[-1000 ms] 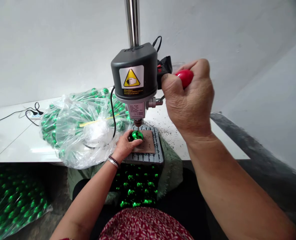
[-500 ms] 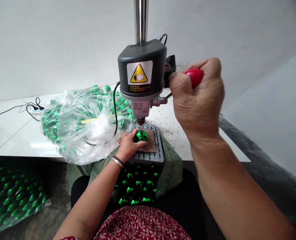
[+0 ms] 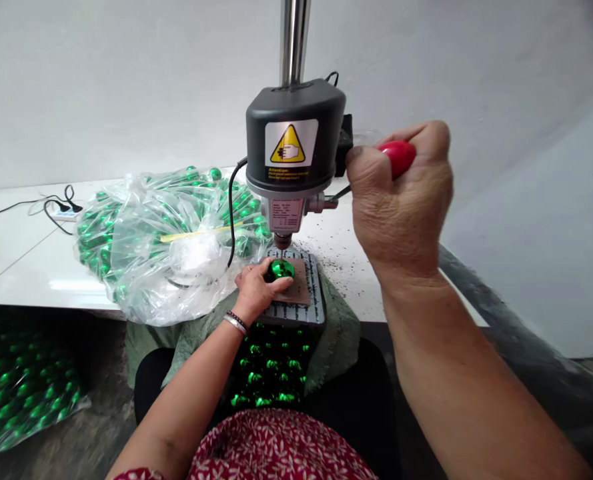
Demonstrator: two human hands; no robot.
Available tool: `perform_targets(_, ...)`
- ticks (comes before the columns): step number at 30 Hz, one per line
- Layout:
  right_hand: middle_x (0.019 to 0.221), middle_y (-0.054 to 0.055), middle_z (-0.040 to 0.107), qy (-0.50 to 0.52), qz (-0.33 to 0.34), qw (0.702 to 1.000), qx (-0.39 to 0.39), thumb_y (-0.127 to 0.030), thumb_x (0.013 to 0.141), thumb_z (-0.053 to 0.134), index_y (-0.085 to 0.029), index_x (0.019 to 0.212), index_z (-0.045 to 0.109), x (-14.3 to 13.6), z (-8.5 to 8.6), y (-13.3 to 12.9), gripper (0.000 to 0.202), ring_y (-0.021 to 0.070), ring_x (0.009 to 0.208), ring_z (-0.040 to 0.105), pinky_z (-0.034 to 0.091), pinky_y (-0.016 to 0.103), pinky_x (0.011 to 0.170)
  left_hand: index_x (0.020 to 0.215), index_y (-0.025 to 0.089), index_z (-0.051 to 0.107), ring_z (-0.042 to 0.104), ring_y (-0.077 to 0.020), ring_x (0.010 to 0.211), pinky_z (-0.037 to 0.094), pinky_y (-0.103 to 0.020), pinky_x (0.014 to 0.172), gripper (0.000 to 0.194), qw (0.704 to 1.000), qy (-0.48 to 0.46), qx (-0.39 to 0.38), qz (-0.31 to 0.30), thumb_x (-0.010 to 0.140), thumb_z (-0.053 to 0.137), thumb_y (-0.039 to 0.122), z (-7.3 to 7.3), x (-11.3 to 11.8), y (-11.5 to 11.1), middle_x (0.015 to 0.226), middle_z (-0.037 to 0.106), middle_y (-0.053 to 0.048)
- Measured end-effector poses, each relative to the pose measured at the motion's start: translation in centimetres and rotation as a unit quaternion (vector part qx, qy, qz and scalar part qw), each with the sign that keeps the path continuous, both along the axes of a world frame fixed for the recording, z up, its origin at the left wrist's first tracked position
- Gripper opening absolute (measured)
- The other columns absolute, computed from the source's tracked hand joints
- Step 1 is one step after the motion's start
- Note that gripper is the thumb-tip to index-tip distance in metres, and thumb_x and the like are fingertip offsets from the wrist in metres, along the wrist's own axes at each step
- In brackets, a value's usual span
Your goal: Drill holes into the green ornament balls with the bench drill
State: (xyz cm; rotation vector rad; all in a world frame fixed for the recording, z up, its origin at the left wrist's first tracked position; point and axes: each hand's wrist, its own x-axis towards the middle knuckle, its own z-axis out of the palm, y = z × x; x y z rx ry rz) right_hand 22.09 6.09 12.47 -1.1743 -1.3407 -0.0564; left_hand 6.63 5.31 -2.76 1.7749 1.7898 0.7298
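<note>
A shiny green ball [image 3: 283,269] rests on a brown board [image 3: 299,287] on the ridged base plate [image 3: 316,301] of a drill press [image 3: 296,127]. My left hand [image 3: 257,288] is closed round the ball's left and near sides, thumb along its front. The drill bit [image 3: 281,254] comes down at the top of the ball; whether it has entered cannot be made out. Up at the right, my right hand [image 3: 401,197] is wrapped round the red knob [image 3: 400,157] of the press lever.
Clear plastic bags [image 3: 176,247] of green balls lie on the white table [image 3: 21,260] at the left. Another bag [image 3: 21,380] sits lower left. More green balls [image 3: 271,367] are below the base. A power strip [image 3: 67,215] and dark shavings [image 3: 349,267] are on the table.
The view has shifted a little, moving the drill head rightward in the picture. Both hands keep their holds, and the ball stays under the bit.
</note>
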Motion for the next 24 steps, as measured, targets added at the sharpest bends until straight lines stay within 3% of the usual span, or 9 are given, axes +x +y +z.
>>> perform_targets(5,0.074,-0.006,0.039,0.017,0.002,0.998,-0.068,-0.029,0.085,0.051,-0.015,0.084,0.039,-0.1,0.3,-0.1,0.018,0.0006,0.069,0.040,0.042,0.022,0.079,0.111,0.027,0.068,0.055,-0.0298,0.107,0.035,-0.044,0.097,0.041,0.998,0.056,0.021,-0.001,0.074,0.069,0.046,-0.1,0.1,0.3,0.098,0.071,-0.004)
perform_targets(13,0.073,-0.006,0.042,0.029,-0.007,0.998,-0.054,-0.030,0.081,0.056,-0.015,0.082,0.042,-0.2,-0.1,-1.1,0.021,0.0001,0.064,0.035,0.035,0.015,0.065,0.113,0.027,0.067,0.056,-0.0278,0.100,0.038,-0.040,0.091,0.044,0.995,0.085,0.054,-0.011,0.075,0.067,0.049,-0.9,-0.2,0.0,0.096,0.071,-0.004)
perform_targets(24,0.065,-0.004,0.046,-0.033,-0.046,0.998,-0.005,-0.031,0.080,0.048,-0.019,0.075,0.043,0.0,-2.4,-2.4,0.014,0.0053,0.059,0.038,0.038,0.022,0.062,0.118,0.026,0.065,0.056,-0.0284,0.102,0.039,-0.040,0.091,0.047,0.996,0.073,0.049,-0.013,0.076,0.067,0.049,-1.0,-0.3,0.1,0.099,0.070,-0.006)
